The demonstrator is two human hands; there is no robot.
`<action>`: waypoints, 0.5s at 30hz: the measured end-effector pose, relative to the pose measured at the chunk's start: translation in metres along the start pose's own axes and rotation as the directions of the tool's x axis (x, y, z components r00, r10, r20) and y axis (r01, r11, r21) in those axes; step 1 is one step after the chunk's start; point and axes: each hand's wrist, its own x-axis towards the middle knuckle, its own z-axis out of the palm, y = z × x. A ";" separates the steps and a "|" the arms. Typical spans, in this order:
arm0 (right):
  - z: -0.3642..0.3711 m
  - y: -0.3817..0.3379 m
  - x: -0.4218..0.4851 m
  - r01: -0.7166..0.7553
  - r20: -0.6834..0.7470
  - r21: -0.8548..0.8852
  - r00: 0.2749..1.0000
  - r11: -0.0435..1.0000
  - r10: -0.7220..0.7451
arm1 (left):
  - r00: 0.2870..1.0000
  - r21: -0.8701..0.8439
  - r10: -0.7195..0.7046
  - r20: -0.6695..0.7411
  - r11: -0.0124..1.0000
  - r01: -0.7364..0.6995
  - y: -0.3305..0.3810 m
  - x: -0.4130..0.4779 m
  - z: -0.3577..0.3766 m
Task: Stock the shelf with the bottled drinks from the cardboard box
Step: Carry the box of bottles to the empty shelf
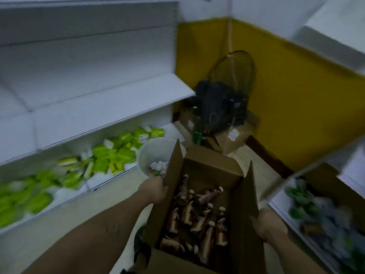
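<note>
An open cardboard box (207, 161) sits low in the middle of the view, flaps up. Several brown bottled drinks (199, 212) with white caps lie jumbled inside it. My left hand (155, 190) grips the box's left wall near the upright flap. My right hand (266, 224) holds the box's right side lower down. White shelves (110, 91) fill the left of the view; their upper boards are bare. The whole picture is blurred by motion.
Green and white packs (110, 155) cover the bottom shelf at left. A white bucket (152, 151) stands just beyond the box. A black fan (227, 95) on cardboard boxes sits in the yellow-walled corner. Another shelf with green-capped goods (316, 210) is at right.
</note>
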 end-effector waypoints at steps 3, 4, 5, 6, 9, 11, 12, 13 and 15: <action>0.000 -0.057 -0.003 0.109 0.097 -0.057 0.990 0.992 -0.103 | 0.981 -0.064 -0.193 -0.018 0.979 0.192 -0.053 -0.043 0.005; 0.003 -0.077 -0.004 0.172 0.114 -0.081 0.980 0.982 -0.162 | 0.968 -0.090 -0.251 -0.024 0.964 0.248 -0.072 -0.058 0.006; 0.005 -0.098 -0.009 0.236 0.129 -0.109 0.967 0.966 -0.222 | 0.949 -0.116 -0.313 -0.027 0.944 0.308 -0.091 -0.073 0.006; 0.008 -0.119 -0.014 0.289 0.145 -0.141 0.952 0.947 -0.269 | 0.930 -0.145 -0.365 -0.030 0.923 0.357 -0.110 -0.089 0.007; 0.017 -0.193 -0.032 0.426 0.171 -0.216 0.902 0.878 -0.396 | 0.863 -0.265 -0.505 -0.024 0.835 0.481 -0.168 -0.145 0.010; 0.025 -0.236 -0.047 0.467 0.212 -0.231 0.880 0.854 -0.424 | 0.815 -0.326 -0.579 -0.040 0.778 0.537 -0.200 -0.180 0.013; 0.035 -0.261 -0.058 0.504 0.233 -0.249 0.860 0.827 -0.454 | 0.785 -0.353 -0.618 -0.041 0.744 0.567 -0.220 -0.203 0.014; 0.045 -0.285 -0.069 0.543 0.245 -0.266 0.837 0.796 -0.489 | 0.756 -0.377 -0.653 -0.047 0.713 0.592 -0.239 -0.223 0.015; 0.066 -0.334 -0.093 0.632 0.242 -0.313 0.775 0.709 -0.584 | 0.699 -0.422 -0.711 -0.069 0.656 0.626 -0.279 -0.263 0.019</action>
